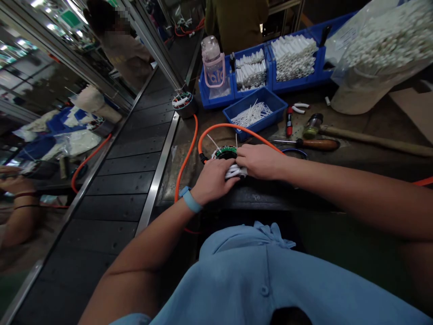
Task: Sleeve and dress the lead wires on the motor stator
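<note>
Nearest is the wearer's blue garment [264, 271], its lower part cut off by the frame. Beyond it, on the near side of the small blue tray [267, 122], the ring-shaped part [226, 151] rests on the table [176, 180]. The left hand [214, 178] is narrowed, thumb and fingers closing around the white sleeves [233, 171] at the part's near side. The right hand [255, 160] curls in against the part's right side; whether its fingertips grip anything I cannot tell.

Two thin white tails [213, 141] stand up from the ring, so the work on it looks partway through: the sleeves are on, while the tails appear untrimmed. How much is left is unclear, since both hands cover the near and right sides.

An orange cable [233, 125] arcs between part and tray. Right of the tray lie a screwdriver [321, 144] and a hammer [313, 125], its handle running out of frame. Left of the tray sits a second round part [184, 104]; whether it is finished is too small to judge. Behind the tray, bins [237, 92] hold white tubes [294, 58].
</note>
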Demonstrator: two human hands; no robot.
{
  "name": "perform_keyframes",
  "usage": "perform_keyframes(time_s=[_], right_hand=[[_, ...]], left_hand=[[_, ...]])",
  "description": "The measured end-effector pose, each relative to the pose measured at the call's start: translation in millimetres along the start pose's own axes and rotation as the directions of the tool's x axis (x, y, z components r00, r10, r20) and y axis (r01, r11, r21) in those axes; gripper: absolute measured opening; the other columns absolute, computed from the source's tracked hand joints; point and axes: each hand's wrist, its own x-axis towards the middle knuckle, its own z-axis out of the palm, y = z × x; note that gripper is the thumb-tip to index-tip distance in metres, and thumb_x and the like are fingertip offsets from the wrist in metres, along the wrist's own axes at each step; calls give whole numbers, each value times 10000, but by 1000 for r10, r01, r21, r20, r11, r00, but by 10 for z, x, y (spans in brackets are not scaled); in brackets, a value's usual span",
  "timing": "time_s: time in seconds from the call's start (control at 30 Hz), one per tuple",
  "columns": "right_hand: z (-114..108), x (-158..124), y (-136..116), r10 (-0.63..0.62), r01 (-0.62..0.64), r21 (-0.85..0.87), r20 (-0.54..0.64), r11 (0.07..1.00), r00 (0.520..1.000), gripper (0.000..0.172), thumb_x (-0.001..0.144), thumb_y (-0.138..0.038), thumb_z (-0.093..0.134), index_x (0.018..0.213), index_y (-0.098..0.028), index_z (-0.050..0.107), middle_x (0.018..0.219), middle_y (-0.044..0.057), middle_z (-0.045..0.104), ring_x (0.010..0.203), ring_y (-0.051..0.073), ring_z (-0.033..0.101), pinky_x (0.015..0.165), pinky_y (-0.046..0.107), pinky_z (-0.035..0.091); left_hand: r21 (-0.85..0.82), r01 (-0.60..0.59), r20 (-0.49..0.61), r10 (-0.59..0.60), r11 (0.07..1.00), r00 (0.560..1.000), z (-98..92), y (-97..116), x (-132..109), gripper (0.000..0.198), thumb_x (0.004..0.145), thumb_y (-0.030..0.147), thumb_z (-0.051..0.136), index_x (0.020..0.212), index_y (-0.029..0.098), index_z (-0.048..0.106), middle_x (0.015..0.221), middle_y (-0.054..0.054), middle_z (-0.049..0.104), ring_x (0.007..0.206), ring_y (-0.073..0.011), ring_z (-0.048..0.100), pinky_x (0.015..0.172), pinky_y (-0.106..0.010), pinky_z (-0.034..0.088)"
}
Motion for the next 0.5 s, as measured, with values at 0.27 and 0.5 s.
perform_keyframes(time_s=[0.27,0.5], right_hand=[[-127,100,-143,93,-92,-17,45,996,995,185,869,-185,472,913,-138,645,904,114,594,855,226,524,574,297,320],[-108,9,-170,60,-61,9,82,998,995,170,843,-164,497,902,-115,648,929,128,588,874,234,528,619,297,358]], left_hand=[[-229,-117,93,142,966,986,-128,-192,10,412,827,313,556,1218,190,512,1183,-90,605,1085,-236,554,936,-360,413],[6,-56,188,54,998,981,-192,-132,30,262,874,329,492,1070,202,611,999,-80,681,935,-244,625,803,-332,449]])
